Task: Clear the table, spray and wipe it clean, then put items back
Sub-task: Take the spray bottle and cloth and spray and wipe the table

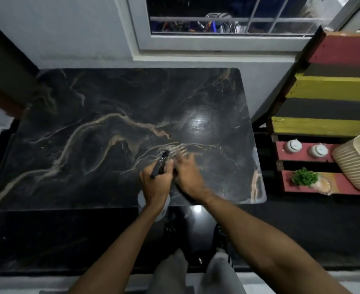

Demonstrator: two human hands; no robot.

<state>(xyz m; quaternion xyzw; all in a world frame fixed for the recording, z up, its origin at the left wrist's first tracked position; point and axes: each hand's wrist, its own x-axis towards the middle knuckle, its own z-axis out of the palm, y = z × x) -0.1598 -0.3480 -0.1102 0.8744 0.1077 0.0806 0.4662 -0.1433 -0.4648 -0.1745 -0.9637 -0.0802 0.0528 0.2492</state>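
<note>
Left hand [156,179] grips white spray bottle with black nozzle [160,164] over dark marbled tabletop [90,124] near edge; right hand [187,172] blurred, grip indeterminable; risk: overspray onto floor.

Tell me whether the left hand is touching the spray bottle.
Touching. The head view shows the left hand wrapped around the spray bottle neck, below its black nozzle.

White wall [69,28], barred window [228,18], dark floor [47,240], striped shelves [334,85].
</note>
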